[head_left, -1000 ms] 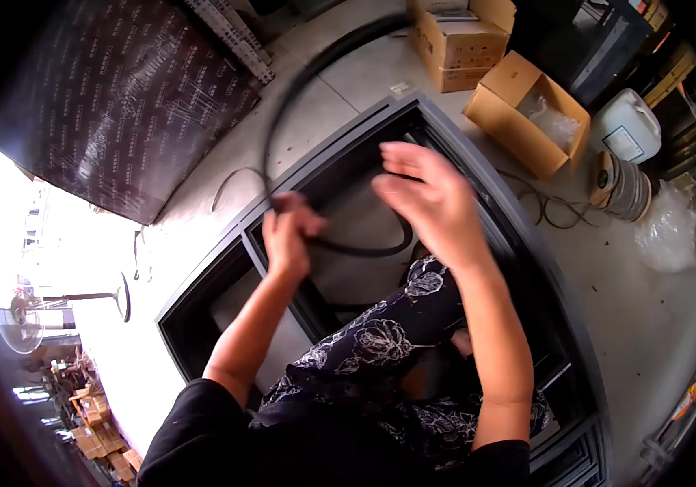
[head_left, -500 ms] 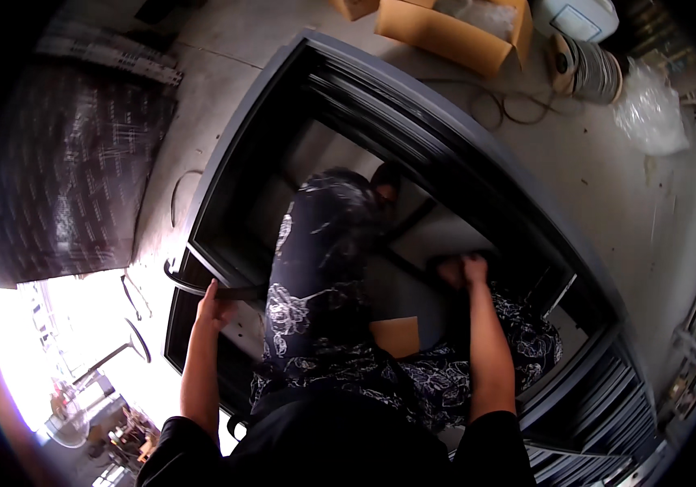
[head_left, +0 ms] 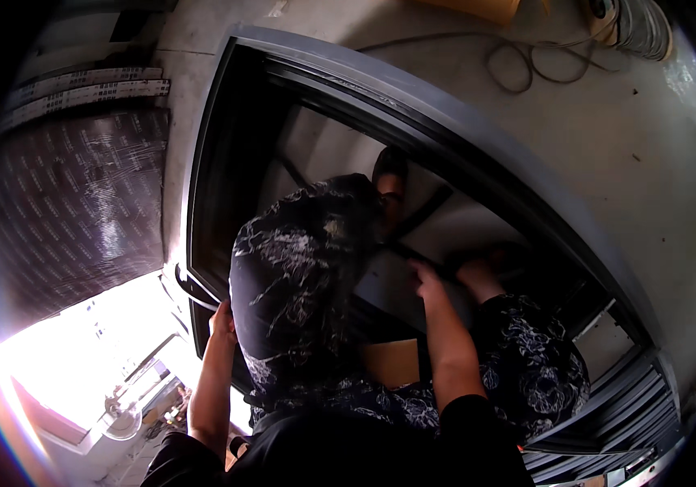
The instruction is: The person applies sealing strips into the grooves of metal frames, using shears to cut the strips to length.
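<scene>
My left hand (head_left: 222, 319) is closed around a thin, dark flexible strip (head_left: 195, 288) that bends in a loop over the left side of a large grey frame (head_left: 478, 134). My left knee partly hides what lies beyond those fingers. Toward the middle of the frame, my right hand (head_left: 427, 280) reaches down with curled fingers beside a dark narrow bar (head_left: 406, 253). Whatever its fingertips grip is too dark to make out. My patterned trouser legs (head_left: 295, 276) are inside the frame's outline, and a brown cardboard piece (head_left: 393, 362) lies between them.
Dark long profiles (head_left: 608, 418) are stacked at the lower right. A dark wrapped panel (head_left: 80, 211) stands at the left. Looped cable (head_left: 518, 65) lies on the concrete floor near a wire spool (head_left: 636, 28) at the upper right.
My right hand has moved left, away from my right foot, toward the middle of the frame. My left hand is slightly lower, still on the strip. The whole view has shifted.
</scene>
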### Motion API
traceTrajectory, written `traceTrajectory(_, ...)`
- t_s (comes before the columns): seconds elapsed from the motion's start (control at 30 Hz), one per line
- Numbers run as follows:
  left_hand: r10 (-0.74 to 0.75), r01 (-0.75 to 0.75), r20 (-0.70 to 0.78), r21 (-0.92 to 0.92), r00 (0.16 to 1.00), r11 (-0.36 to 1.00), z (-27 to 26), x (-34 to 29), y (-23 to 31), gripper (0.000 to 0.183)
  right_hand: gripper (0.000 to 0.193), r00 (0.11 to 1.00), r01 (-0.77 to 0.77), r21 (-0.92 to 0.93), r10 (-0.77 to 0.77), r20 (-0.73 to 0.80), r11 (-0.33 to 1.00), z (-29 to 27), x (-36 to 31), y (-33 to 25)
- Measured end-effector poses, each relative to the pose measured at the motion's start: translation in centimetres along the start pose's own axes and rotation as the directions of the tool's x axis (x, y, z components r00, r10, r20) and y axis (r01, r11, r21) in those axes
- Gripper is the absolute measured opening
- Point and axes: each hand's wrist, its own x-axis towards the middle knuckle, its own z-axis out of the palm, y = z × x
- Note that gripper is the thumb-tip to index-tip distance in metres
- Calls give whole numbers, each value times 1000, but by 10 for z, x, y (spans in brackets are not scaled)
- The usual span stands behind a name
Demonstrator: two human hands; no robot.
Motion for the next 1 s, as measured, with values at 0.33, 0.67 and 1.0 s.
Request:
traceTrajectory(0.33,-174,174,-14,-46,985,984,-73,-18,-22,53,25,879,403,634,-86,-469,660,15,28,11)
traceTrajectory(0.67,-332,320,43,-401,942,858,-59,105,-27,93,11,991,108,466,-59,-119,878,96,-180,-7)
traceTrajectory(1.0,-164,-58,-324,-578,932,814,-109,61,-75,43,21,732,235,591,-541,415,771,65,-416,22)
